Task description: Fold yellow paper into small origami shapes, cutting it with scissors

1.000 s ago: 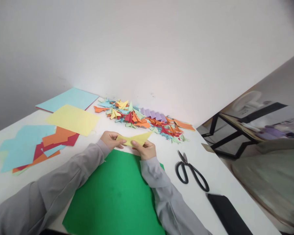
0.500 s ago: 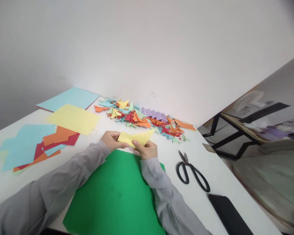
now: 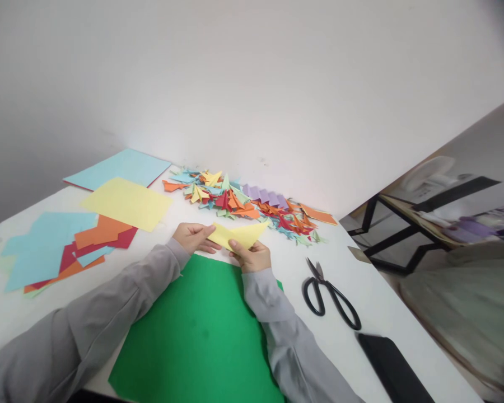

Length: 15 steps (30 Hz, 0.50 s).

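A partly folded piece of yellow paper (image 3: 240, 234) is held up between my two hands, above the far edge of a green sheet (image 3: 197, 330). My left hand (image 3: 193, 237) pinches its left corner between thumb and forefinger, the other fingers stretched below it. On the right, my right hand (image 3: 253, 256) grips the paper's lower edge, thumb on the near face and fingers behind. Just beyond the paper lies a long heap of small folded paper planes (image 3: 229, 202) in many colours.
Black-handled scissors (image 3: 319, 285) lie partly open to the right, with a flat black object (image 3: 392, 366) nearer me. To the left are coloured paper scraps (image 3: 103, 232), a yellow sheet (image 3: 128, 202) and a blue sheet (image 3: 120, 168). A wall (image 3: 252, 84) rises behind the table.
My left hand's pinch has shifted to the paper's upper left corner, and its lower fingers have opened out. The paper has tilted slightly. My right hand keeps its hold.
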Motion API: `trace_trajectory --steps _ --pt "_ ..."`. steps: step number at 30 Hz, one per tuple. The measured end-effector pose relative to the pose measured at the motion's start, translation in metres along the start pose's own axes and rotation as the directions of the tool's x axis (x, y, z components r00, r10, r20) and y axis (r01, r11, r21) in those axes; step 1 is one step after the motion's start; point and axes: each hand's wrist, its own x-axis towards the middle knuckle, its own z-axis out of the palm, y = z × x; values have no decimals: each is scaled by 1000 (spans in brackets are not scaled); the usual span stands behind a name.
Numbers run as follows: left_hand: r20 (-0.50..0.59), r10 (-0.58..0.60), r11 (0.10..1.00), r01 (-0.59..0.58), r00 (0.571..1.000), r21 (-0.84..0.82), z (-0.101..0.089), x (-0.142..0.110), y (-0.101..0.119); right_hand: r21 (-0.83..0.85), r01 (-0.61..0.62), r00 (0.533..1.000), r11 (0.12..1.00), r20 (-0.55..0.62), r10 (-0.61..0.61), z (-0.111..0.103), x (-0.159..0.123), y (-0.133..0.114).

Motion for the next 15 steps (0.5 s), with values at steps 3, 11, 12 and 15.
trace_trajectory --steps 3,11,12,15 --pt "26 111 993 -112 993 43 -1 1 -3 35 5 1000 999 -4 -5 -2 3 1" --pt "-12 270 957 -267 963 112 -4 1 -5 -96 158 983 983 112 -147 -6 4 -1" --pt "-4 292 950 -290 956 113 -5 1 -4 -120 206 972 971 140 -189 -6 4 -3" --pt "32 331 935 -333 943 126 -7 2 -3 -144 306 939 941 206 -274 -6 6 -5"
